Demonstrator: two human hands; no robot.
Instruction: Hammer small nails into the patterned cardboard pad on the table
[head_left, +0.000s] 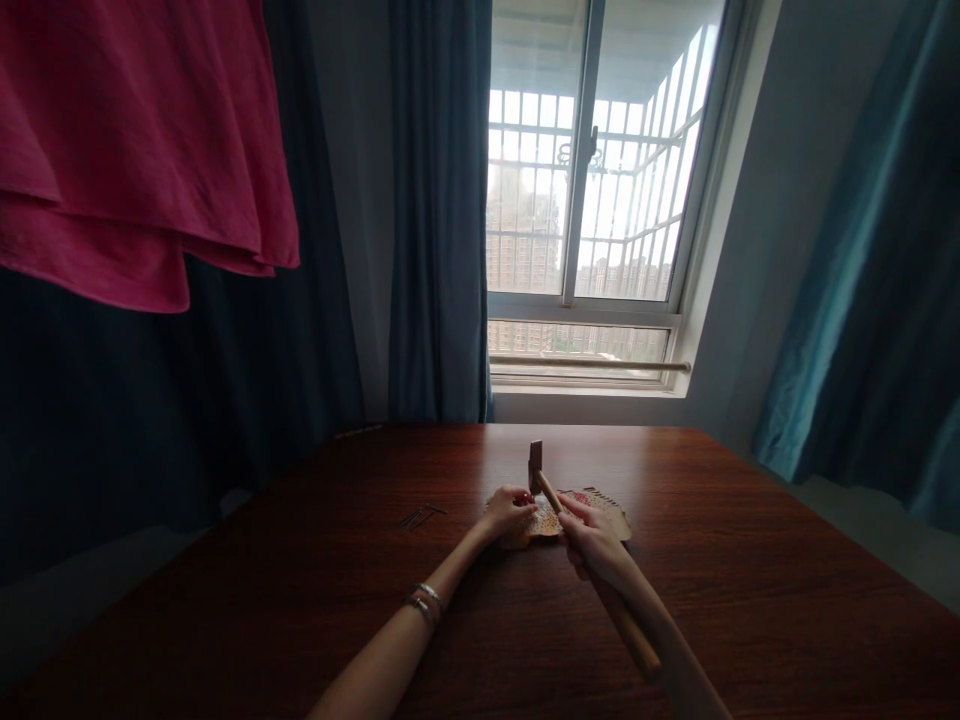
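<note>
My right hand (592,540) is closed round the wooden handle of a hammer (535,462); the handle's end sticks out below my wrist. The dark hammer head stands just above the fingertips of my left hand (511,512). Those fingers are pinched together, with something small and reddish at their tips that I cannot make out. Under both hands lies a flat tan piece (550,520) with many small holes or dots, a red patterned patch and a toothed edge. My hands partly cover it.
Several thin dark nail-like sticks (424,515) lie left of my left hand on the brown wooden table (337,620). A pink cloth (150,150) hangs at upper left. Behind the table are blue curtains (439,210) and a barred window (585,200).
</note>
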